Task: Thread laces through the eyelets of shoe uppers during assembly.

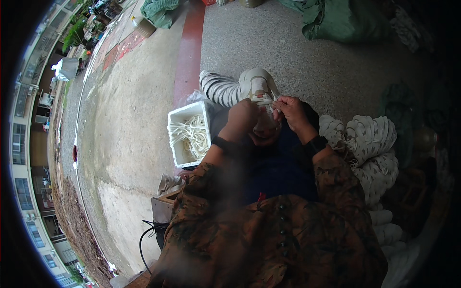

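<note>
A pale cream-and-white shoe upper (pixel 254 82) is over my lap, with a patch of orange-red on its inside and white lace across its front. My left hand (pixel 242 116) is closed at the left side of the upper; the back of the hand hides what its fingers hold. On the other side, my right hand (pixel 294 113) pinches a white shoelace (pixel 274 102) between thumb and fingers, close to the eyelet area. Directly behind the upper lies a row of nested white uppers (pixel 218 88).
A white foam box (pixel 172 139) full of loose white laces (pixel 194 139) stands at my left. Stacked white uppers (pixel 370 137) are piled at my right. Green sacks (pixel 343 21) lie at the far right. A black cable (pixel 140 247) hangs beside a wooden box (pixel 163 207).
</note>
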Demonstrator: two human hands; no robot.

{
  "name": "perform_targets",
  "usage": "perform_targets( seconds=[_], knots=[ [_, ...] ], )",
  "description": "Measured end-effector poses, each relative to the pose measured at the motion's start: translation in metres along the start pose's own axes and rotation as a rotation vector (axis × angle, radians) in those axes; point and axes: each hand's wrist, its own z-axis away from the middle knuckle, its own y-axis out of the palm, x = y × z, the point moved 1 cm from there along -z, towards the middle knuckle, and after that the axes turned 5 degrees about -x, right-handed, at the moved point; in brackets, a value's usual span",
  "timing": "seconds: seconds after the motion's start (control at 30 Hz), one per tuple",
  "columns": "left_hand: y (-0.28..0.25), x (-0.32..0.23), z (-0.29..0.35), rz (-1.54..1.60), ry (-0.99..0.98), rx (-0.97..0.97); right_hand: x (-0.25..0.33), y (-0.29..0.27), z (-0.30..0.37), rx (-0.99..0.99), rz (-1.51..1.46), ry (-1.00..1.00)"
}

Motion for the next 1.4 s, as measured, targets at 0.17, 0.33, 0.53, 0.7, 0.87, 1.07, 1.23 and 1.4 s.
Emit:
perform_targets(
  seconds=[0.17, 0.33, 0.53, 0.7, 0.87, 1.07, 1.23, 1.4],
  knots=[
    [-0.001, 0.006, -0.012, 0.109, 0.250, -0.160, -0.005, -0.006, -0.003, 0.015, -0.003, 0.017],
    [0.005, 0.006, 0.003, 0.646, 0.116, -0.337, -0.007, -0.001, -0.004, 0.015, -0.017, 0.017],
    [0.001, 0.000, 0.010, 0.986, -0.163, -0.305, -0.010, 0.008, -0.003, 0.005, 0.216, -0.085],
    [0.006, -0.003, 0.010, 0.879, -0.191, -0.393, -0.003, 0.017, -0.005, -0.017, 0.159, 0.090],
    [0.006, 0.003, 0.013, 0.608, -0.027, -0.386, -0.003, 0.020, 0.000, -0.054, 0.065, 0.104],
    [0.020, -0.006, 0.018, 0.361, -0.103, -0.416, -0.005, 0.024, 0.003, -0.080, 0.186, 0.066],
    [0.032, -0.011, 0.015, 0.438, -0.280, -0.514, -0.010, 0.019, 0.003, -0.035, 0.181, 0.061],
    [0.023, -0.003, 0.016, 0.442, -0.053, -0.439, -0.011, 0.021, 0.003, -0.072, 0.172, 0.052]
  ],
)
